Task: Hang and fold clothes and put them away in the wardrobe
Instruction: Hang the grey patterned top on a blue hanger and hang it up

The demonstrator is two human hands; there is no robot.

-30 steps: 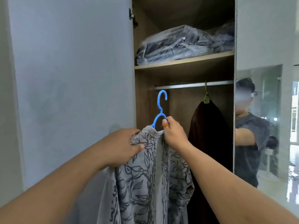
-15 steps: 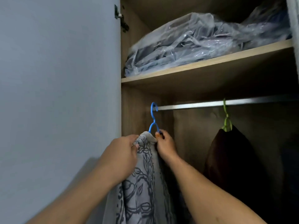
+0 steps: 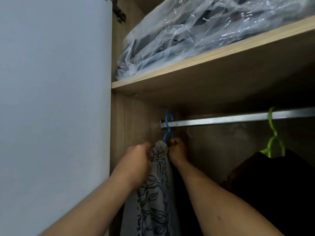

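A grey shirt with a dark leaf print (image 3: 157,188) hangs on a blue hanger (image 3: 168,126). The hanger's hook sits over the left end of the metal wardrobe rail (image 3: 230,119). My left hand (image 3: 138,160) grips the shirt's shoulder just left of the collar. My right hand (image 3: 177,149) pinches the hanger's neck at the collar, right of the hook. The shirt's lower part runs out of the frame at the bottom.
The open wardrobe door (image 3: 54,108) fills the left side. A wooden shelf (image 3: 204,58) above the rail holds clothes in clear plastic bags (image 3: 196,26). Further right on the rail a dark garment (image 3: 276,189) hangs from a green hanger (image 3: 273,142).
Both hands have carried the shirt up and into the wardrobe. The blue hook, earlier held below and in front of the rail, now sits over the rail's left end.
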